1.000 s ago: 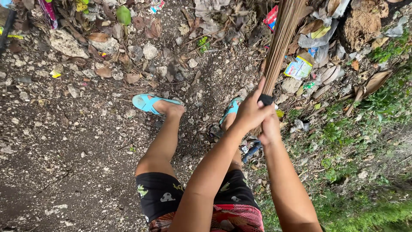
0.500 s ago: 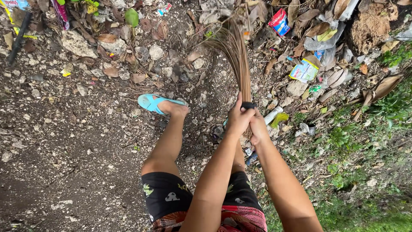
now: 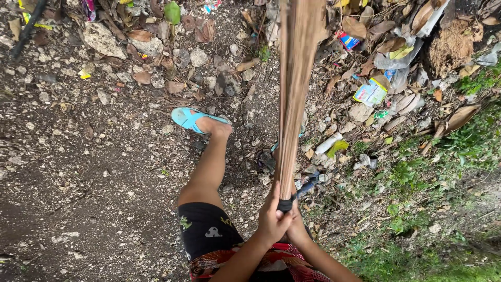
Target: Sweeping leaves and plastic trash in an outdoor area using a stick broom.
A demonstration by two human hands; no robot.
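Both hands grip the bound base of a stick broom (image 3: 293,99): the left hand (image 3: 272,222) wraps its fingers tight round the dark binding, and the right hand (image 3: 298,230) closes on it just behind, mostly hidden. The broom rises from the hands toward the top of the view, over a blue sandal (image 3: 189,119) on stony dirt (image 3: 78,172), with littered leaves (image 3: 376,47) beyond.

A bundled brown stick broom (image 3: 295,94), bound black at its base, points upward from the ground.
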